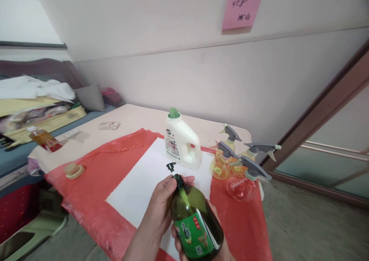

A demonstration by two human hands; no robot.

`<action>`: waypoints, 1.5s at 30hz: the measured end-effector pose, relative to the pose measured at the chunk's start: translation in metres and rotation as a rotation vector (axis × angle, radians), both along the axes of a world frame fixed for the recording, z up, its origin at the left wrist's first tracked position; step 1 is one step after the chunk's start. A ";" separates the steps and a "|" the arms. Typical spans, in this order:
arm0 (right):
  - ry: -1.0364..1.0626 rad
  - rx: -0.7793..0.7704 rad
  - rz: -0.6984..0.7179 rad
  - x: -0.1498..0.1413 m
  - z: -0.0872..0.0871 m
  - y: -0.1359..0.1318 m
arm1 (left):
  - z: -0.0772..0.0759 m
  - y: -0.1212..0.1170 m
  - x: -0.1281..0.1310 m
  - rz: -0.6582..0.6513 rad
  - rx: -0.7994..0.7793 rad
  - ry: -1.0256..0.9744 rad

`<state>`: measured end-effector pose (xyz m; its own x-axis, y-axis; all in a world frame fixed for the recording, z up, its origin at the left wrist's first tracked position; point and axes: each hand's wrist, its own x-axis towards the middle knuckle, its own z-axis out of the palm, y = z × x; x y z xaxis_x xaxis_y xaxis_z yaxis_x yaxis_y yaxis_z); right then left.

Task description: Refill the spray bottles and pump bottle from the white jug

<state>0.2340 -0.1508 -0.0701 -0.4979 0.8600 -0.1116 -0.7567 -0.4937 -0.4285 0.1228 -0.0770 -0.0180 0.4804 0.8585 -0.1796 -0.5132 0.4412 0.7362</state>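
A dark green pump bottle with a green label is tilted in front of me, its black pump head pointing up and away. My left hand closes around the black collar, the thumb on the near side and fingers showing behind it. Behind and under the bottle's body is my right hand, with fingers wrapped round to the left side of the label. Beyond the bottle, a white jug with a handle stands upright on a white sheet; something green sticks out of its mouth.
Several clear spray bottles with grey triggers stand at the right. Red plastic covers part of the table. A tan lid lies left. A bottle of amber liquid and a small packet are farther back. A pink note hangs on the wall.
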 end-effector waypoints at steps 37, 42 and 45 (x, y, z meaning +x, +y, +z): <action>-0.427 -0.245 -0.567 0.004 -0.003 0.013 | -0.002 0.019 -0.017 0.225 0.158 0.381; -0.636 -0.293 -0.618 0.018 -0.009 0.010 | -0.011 0.030 -0.020 0.411 0.257 0.641; -0.667 -0.265 -0.599 0.018 -0.003 0.008 | -0.015 0.033 -0.020 0.443 0.273 0.664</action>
